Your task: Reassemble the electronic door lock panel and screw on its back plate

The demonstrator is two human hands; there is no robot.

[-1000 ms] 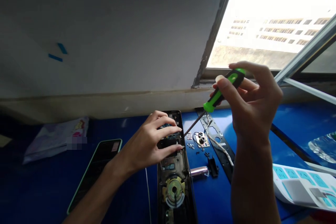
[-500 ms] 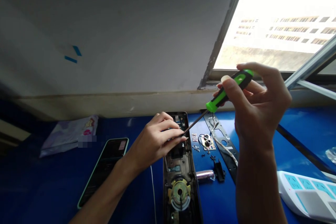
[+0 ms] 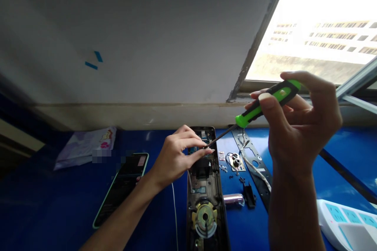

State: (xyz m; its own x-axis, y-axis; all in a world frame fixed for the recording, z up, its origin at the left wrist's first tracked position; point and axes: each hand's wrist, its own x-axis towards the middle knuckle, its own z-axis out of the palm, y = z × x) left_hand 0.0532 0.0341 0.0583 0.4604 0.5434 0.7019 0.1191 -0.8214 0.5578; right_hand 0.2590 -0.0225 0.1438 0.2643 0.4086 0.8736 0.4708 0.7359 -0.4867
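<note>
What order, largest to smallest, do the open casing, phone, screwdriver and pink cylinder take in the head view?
1. open casing, cut off at the bottom
2. phone and screwdriver: unsure, both partly covered, screwdriver probably nearer the camera
3. pink cylinder

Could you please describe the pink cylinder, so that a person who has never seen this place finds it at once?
On the blue table, find the long, dark, open casing. Just right of it in the picture, the pink cylinder lies on its side, left of a small black plastic part. Its shiny pink surface sets it apart from both dark neighbours.
</note>
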